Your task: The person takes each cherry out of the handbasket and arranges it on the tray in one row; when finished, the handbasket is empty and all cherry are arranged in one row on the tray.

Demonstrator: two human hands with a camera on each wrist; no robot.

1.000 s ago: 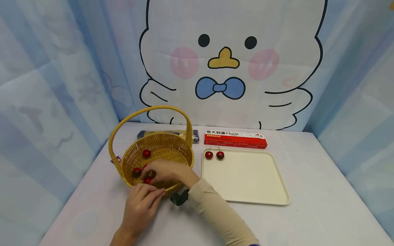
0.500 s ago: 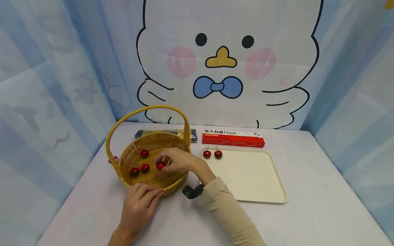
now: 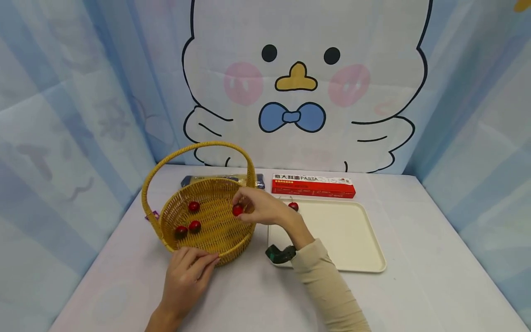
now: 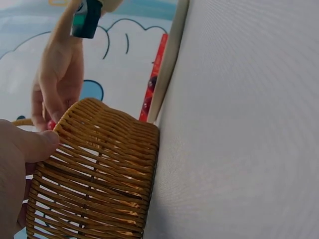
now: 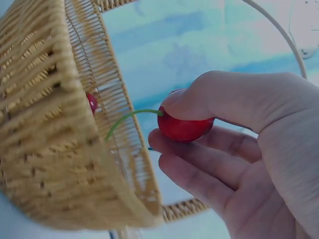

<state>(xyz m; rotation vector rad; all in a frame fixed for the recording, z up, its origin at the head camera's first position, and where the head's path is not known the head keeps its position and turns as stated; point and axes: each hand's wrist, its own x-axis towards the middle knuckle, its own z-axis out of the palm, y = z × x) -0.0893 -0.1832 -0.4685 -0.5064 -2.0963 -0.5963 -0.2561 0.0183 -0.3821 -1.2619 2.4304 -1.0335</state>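
Observation:
My right hand (image 3: 267, 207) pinches a red cherry (image 5: 185, 128) between thumb and fingers, above the right side of a yellow wicker basket (image 3: 220, 230). A green stem on this cherry shows in the right wrist view. With thumb and fingers, my left hand (image 3: 186, 281) grips the near rim of the basket. Inside the basket lie three more cherries (image 3: 195, 226), towards its left side. On a cream tray (image 3: 332, 235) to the right, one cherry (image 3: 293, 206) shows near the far left corner. A second cherry (image 4: 146, 104) beside it appears in the left wrist view, mostly hidden in the head view.
A red and white pasta box (image 3: 313, 186) lies behind the tray. Partly hidden behind the basket is a dark blue package (image 3: 259, 181). A small purple item (image 3: 155, 215) peeks out left of the basket, whose tall handle (image 3: 199, 145) arches above it.
My right hand has lifted a cherry from among the others in the basket and moved right and up with it. The left hand stays at the rim.

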